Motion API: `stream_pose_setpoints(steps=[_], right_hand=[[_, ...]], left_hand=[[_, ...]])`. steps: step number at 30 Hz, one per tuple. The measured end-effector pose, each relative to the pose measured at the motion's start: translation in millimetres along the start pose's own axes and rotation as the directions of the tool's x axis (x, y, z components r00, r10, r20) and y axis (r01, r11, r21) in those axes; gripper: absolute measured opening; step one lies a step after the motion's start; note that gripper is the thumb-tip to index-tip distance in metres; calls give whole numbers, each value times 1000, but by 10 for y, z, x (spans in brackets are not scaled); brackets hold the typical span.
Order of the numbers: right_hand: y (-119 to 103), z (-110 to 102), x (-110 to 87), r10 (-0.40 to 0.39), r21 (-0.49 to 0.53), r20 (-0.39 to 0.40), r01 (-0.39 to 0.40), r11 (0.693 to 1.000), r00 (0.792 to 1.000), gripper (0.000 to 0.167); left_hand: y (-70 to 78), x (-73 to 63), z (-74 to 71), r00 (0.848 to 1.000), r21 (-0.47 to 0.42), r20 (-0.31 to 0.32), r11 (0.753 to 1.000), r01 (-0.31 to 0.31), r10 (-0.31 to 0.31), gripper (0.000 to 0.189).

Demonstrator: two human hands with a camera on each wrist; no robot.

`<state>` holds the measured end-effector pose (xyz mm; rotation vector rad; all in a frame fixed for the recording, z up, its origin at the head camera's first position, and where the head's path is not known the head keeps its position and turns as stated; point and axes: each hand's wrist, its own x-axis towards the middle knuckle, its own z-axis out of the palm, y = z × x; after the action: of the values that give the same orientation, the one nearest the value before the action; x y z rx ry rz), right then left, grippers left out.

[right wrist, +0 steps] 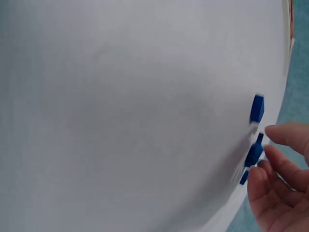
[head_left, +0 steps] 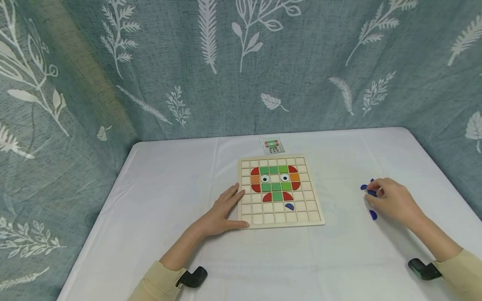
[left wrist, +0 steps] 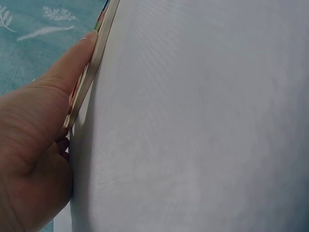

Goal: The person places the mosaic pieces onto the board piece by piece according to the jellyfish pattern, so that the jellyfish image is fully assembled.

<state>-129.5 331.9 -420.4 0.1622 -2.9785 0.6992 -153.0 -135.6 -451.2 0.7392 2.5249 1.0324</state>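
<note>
A wooden grid board (head_left: 260, 219) lies on the table with red, orange and green pieces and two eye tiles set in its squares. One blue half-round piece (head_left: 289, 206) is in a lower square. My left hand (head_left: 220, 213) rests at the board's left side, fingers spread along the edge, thumb touching the near corner; the left wrist view shows the thumb against the rim. My right hand (head_left: 393, 200) is over several loose blue pieces (right wrist: 253, 154), thumb and fingertips apart around them. Another blue piece (head_left: 373, 215) lies nearer to me.
A small picture card (head_left: 272, 146) showing a similar figure on a grid lies behind the board. White cloth covers the table (head_left: 169, 179). A blue-green curtain (head_left: 226, 104) with white leaf patterns hangs behind and at the sides.
</note>
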Motion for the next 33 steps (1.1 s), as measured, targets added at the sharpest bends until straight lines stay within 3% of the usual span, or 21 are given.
stream_pose_setpoints(steps=[6,17,25,33], right_hand=[[64,-14,5,-23,-11,3,23,1000,1000,17],[-70,113,78,-190,67,41,188,980,981,14],[-141,95,81,-26,-4,47,26,1000,999,24],[-143,156,105,-121,18,45,121,993,992,12]], left_hand=[[-2,-8,-4,1000,1,0,1000,-13,13,94],[-11,-12,9,1000,2,-2,1000,1,-1,94],[-8,-8,15,1000,3,-2,1000,-5,5,94],[1,-12,7,1000,11,-2,1000,-6,6,94]])
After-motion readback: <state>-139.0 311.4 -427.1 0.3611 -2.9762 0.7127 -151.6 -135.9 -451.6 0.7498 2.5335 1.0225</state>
